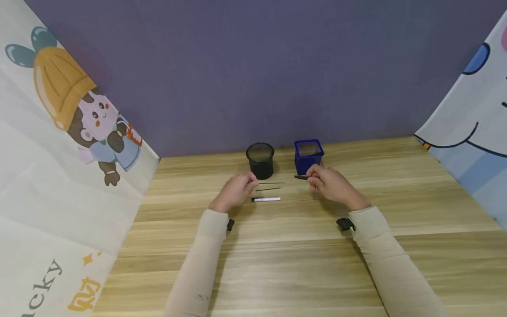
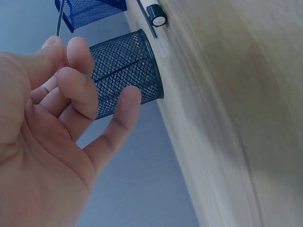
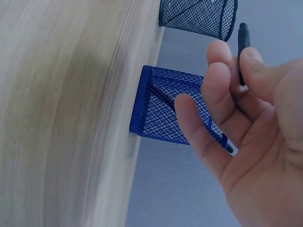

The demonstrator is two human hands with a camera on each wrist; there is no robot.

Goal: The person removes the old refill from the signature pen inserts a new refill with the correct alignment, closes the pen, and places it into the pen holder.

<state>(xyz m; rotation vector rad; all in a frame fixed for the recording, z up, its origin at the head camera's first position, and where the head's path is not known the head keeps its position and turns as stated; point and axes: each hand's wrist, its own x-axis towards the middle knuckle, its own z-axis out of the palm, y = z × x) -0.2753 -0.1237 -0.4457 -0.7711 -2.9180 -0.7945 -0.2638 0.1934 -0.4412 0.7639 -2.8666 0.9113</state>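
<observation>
Above the wooden tabletop (image 1: 277, 273), pinching one end of a slim dark rod (image 1: 273, 183) between thumb and fingertips of the left hand (image 1: 236, 189), with the little finger standing apart; probably held that way for want of thickness to wrap a fist round. Likewise pinching a short black piece (image 3: 243, 37), perhaps a pen cap, with thumb and fingers of the right hand (image 1: 332, 185), little finger again spread off, one end left free and pointing inward. Just below the rod, with a second thin stick (image 1: 267, 189) and a white pen (image 1: 268, 199) laid nearly parallel, likely for easy picking up one by one. Beyond the left fingertips, with a round black mesh cup (image 1: 261, 169) upright, mouth upward; beyond the right, with a square blue mesh holder (image 1: 303, 165), also upright, apparently to let a pen (image 3: 229, 147) lean inside. Farther back, bounded by a grey-purple partition (image 1: 277, 79).
</observation>
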